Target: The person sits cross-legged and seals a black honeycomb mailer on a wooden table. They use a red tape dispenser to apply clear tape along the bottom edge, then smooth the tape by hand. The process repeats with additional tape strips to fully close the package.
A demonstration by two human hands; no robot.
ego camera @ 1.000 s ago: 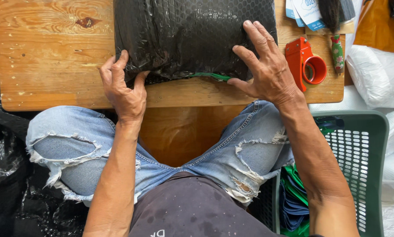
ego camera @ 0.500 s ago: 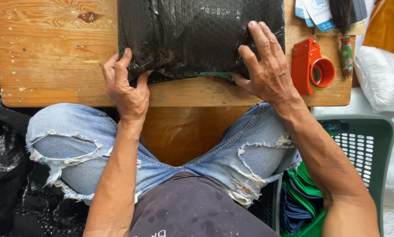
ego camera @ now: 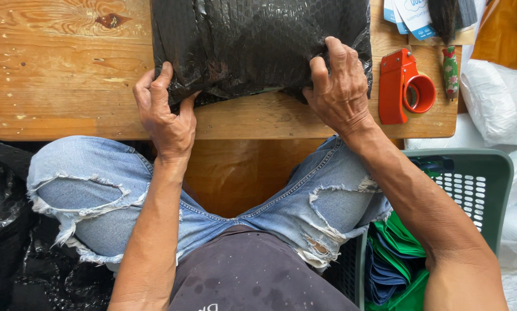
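Both grips, left hand and right hand, clamp the near edge of a glossy black bubble-wrap parcel lying on the knotty wooden worktop. Beside it lies a red plastic tape dispenser. A green perforated basket holds folded green and blue cloth.

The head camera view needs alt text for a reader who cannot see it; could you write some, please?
Both hands, left hand and right hand, press the near edge of a black bubble-wrap parcel on a wooden table. A red tape dispenser lies at its right.
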